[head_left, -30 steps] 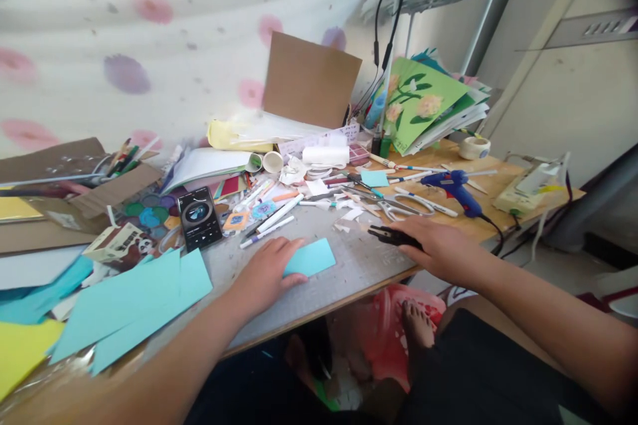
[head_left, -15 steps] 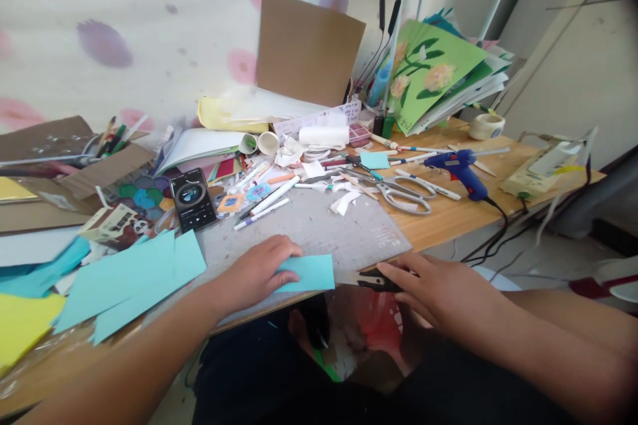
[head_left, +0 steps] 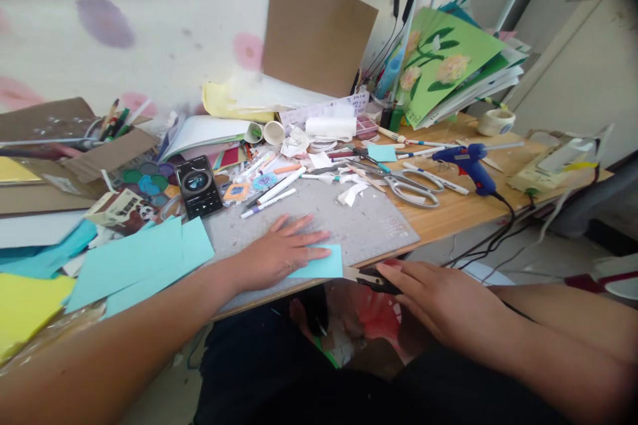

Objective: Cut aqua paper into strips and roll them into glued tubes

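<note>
My left hand [head_left: 282,251] lies flat with fingers spread over a small light-blue piece of paper [head_left: 319,263], pressing it onto the grey cutting mat [head_left: 383,226] near the desk's front edge. Just off that edge, my right hand [head_left: 428,289] is wrapped round a black-handled utility knife [head_left: 375,279]. Its metal blade points left, at the right end of the paper; whether they touch I cannot tell. Larger light-blue sheets [head_left: 134,265] overlap one another on the left, partly behind my left forearm.
A black media player [head_left: 199,186] leans at the mat's back left. Scissors [head_left: 411,187], pens and paper scraps clutter the back. To the right lies a blue hot glue gun [head_left: 466,163] with its cable. Yellow paper [head_left: 30,312] sits at far left; green painted sheets [head_left: 448,66] stand behind.
My left hand has gone from holding the paper with bent fingers and thumb to lying spread flat on it. The right hand keeps the knife at the paper's end. The view has shifted slightly.
</note>
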`<state>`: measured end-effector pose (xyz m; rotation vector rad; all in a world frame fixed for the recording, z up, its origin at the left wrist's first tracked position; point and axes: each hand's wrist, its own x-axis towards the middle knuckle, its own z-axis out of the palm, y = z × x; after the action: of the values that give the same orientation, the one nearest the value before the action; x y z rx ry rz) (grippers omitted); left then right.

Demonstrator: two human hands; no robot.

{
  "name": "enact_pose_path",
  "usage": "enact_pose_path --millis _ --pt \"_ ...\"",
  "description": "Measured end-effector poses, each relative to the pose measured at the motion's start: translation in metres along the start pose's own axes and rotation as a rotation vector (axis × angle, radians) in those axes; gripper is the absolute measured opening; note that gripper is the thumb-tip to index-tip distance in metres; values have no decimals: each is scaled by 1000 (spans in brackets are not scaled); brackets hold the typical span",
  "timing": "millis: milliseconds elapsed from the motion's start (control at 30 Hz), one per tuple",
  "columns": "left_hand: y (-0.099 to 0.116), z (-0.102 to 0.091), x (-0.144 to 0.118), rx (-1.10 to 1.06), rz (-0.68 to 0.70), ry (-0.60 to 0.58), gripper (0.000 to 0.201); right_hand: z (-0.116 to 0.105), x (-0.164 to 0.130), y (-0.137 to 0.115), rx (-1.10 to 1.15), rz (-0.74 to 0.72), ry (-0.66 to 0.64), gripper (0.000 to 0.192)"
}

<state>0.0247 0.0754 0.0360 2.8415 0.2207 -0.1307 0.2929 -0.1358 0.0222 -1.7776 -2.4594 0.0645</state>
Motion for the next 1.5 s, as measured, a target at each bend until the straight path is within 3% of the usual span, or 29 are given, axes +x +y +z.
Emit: enact_pose_path --millis 167,333,500,700,900,1100,1267,1367,1500 --pt "1 1 1 -25 -21 -1 43 3 -9 -2 -28 -37 63 47" --pt "2 2 2 -19 -32 10 44 3 5 -24 -41 13 -37 50" --pt "9 -7 2 46 -68 -8 47 4 22 -44 -48 4 -39 53" --pt "8 -20 6 136 -51 -27 41 8 15 -30 -67 -28 -29 51" --pt "-2 -14 5 123 -17 -52 38 16 16 -30 -91 -82 27 50" --pt "-7 -11 6 107 20 -59 39 17 36 -79 -114 -154 -38 66" --pt "-9 -7 5 120 41 -11 37 19 46 -116 -13 -307 -80 56" --pt "-10 -3 3 143 55 61 36 10 41 -104 68 -314 -61 51" --pt "-10 1 -1 153 98 174 44 -9 20 -60 169 -173 -7 48"
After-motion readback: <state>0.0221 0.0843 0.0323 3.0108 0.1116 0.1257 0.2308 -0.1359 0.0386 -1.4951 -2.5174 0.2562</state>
